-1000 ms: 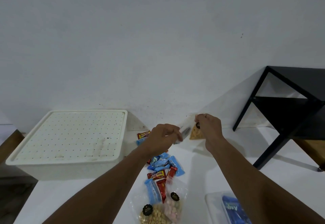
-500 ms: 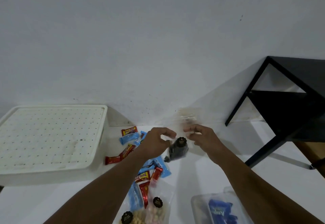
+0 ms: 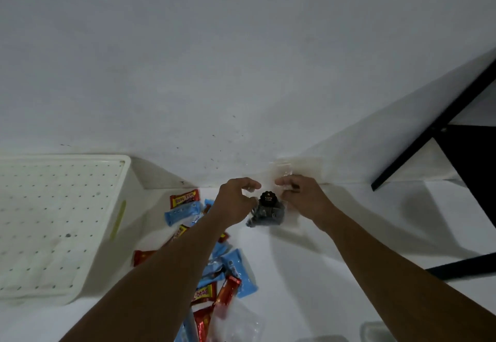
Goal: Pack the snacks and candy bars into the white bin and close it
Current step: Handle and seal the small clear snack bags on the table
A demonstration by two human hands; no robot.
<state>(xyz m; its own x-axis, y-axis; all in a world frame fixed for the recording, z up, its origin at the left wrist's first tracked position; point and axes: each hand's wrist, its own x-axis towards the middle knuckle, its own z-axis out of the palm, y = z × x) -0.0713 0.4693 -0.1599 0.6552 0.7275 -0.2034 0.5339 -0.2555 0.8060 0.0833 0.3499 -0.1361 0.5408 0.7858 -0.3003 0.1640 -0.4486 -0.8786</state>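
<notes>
Right now we have both hands out over the table (image 3: 335, 274), and between them sits a small clear bag (image 3: 267, 211) of dark snacks with a round black sticker near its top. Our left hand (image 3: 237, 202) curls with thumb and forefinger nearly meeting just left of the bag's top; our right hand (image 3: 303, 198) mirrors it on the other side. Whether either pinch truly has the clear plastic, we cannot tell. We judge the bag light, soft and a little slippery, its contents likely brittle, so the spare film near the top is the place to take hold rather than squeezing the middle. Below our left wrist lies a scatter of candy bars (image 3: 228, 269), flat, light and crinkly. Well to the left stands the white bin (image 3: 118, 234), its dotted lid (image 3: 53, 220) on.
</notes>
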